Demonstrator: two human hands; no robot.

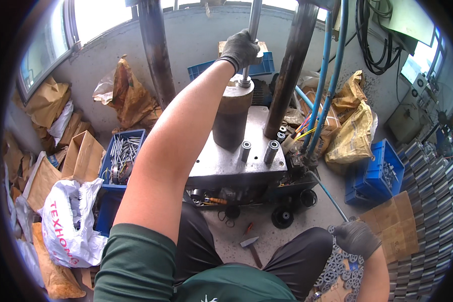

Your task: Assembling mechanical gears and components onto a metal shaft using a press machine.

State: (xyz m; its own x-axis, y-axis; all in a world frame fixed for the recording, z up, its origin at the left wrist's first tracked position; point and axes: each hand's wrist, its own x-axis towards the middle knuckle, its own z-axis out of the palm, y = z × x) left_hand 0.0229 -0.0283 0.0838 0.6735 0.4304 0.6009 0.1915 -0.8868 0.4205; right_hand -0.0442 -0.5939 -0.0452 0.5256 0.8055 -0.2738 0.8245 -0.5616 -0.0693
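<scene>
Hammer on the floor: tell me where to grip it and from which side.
Take the hammer by its handle, probably from above and the person's side: it lies on the floor with its head farther away and the slim handle angled back toward the person.

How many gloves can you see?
2: one glove on the left hand, up by the steel rod; the other glove on the right hand, at the lever's lower end. More could be hidden in the clutter.
</scene>
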